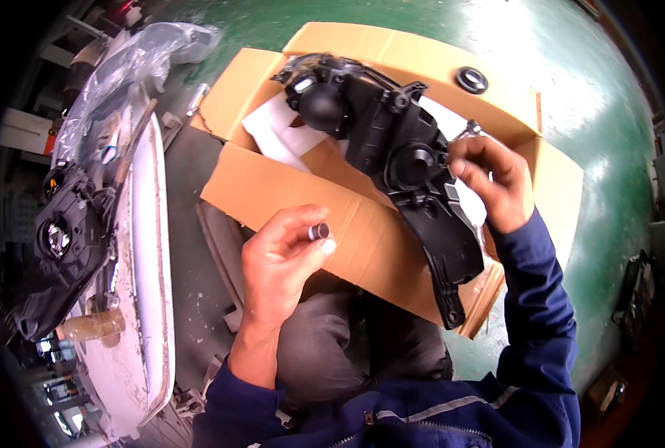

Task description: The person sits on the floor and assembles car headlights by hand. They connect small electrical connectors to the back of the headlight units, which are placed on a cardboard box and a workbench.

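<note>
A black car headlight housing [392, 142], its back side up, lies slantwise across an open cardboard box [295, 190]. Two round black covers sit on it, and its narrow bracket end reaches over the box's near edge. In front of the box, my left hand [276, 257] pinches a small dark cylindrical piece [318, 231] with a pale band between thumb and fingers. My right hand [497, 179] hovers at the housing's right side with its fingers curled together. What those fingertips hold, if anything, I cannot make out.
A loose black ring-shaped cap [471, 80] lies on the far box flap. White foam sheet [276, 134] shows inside the box. To the left, a second headlight [60, 231] and clear plastic wrap [146, 60] rest on a scuffed white panel [150, 299]. The floor [541, 45] is green.
</note>
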{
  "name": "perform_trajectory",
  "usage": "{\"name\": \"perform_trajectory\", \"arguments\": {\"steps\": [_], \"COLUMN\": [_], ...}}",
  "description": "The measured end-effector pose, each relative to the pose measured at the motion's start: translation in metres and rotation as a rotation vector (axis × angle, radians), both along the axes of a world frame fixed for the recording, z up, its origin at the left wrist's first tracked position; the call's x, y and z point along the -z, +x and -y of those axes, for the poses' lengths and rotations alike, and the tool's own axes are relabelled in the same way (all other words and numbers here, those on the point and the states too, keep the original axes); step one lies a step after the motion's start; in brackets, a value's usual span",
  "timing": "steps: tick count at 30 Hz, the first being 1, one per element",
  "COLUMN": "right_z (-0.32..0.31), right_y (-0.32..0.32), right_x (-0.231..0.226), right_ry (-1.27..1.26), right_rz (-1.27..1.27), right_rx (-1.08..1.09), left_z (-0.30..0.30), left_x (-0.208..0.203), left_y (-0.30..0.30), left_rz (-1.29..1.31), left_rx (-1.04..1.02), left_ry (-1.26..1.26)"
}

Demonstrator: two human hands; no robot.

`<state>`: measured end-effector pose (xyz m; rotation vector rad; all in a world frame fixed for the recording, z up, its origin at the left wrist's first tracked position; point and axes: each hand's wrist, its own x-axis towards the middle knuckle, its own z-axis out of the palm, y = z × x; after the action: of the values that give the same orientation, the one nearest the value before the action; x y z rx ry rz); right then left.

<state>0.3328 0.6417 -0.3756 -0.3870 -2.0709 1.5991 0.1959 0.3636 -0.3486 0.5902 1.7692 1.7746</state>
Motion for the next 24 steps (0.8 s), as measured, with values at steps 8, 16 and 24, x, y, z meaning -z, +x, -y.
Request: {"name": "perform_trajectory", "arguments": {"steps": [8, 16, 24], "right_z": [0.045, 0.064, 0.077], "right_y": [-0.029, -0.053, -0.081], "right_x": [-0.004, -0.005, 0.009], "right_ry": [0.211, 0.223, 0.367], "right_rz": [-0.072, -0.055, -0.193], "right_rx": [-0.315, -0.428, -0.476], "left_z": [0.004, 0.002, 0.001], "left_x": [0.016, 0.03, 0.049], "left_y": [-0.018, -0.023, -0.031], "left_rz": [-0.037, 0.087, 0.115], "left_rx": [-0.062, -0.02, 0.06], "left_ry": [0.011, 0.114, 0.132]}}
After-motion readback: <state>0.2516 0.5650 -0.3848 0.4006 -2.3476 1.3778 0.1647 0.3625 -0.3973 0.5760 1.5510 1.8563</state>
